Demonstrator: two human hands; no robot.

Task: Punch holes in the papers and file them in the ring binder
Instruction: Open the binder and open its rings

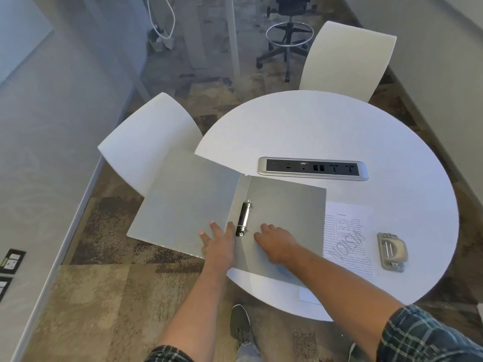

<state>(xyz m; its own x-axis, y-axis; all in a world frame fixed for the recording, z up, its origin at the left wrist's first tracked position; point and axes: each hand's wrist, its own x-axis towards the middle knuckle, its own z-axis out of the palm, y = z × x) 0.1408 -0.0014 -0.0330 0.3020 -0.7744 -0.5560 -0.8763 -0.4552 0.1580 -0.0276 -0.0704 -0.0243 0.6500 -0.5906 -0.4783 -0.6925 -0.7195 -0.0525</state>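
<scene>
binder (285, 205) open | left hand (218, 246), right hand (277, 244) flat on it

Both bare forearms reach forward from rolled plaid sleeves; the left hand (219, 242) lies flat with fingers spread, the right hand (275, 241) palm-down, fingers straight and relaxed, neither holding anything

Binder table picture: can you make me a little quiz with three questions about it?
1. True or false: the ring binder lies open.
2. What sits on the printed paper? A) a cup B) the hole punch C) a phone
3. Fill in: the left hand and right hand rest on either side of the binder's metal ____.

Key: 1 true; 2 B; 3 rings.
</scene>
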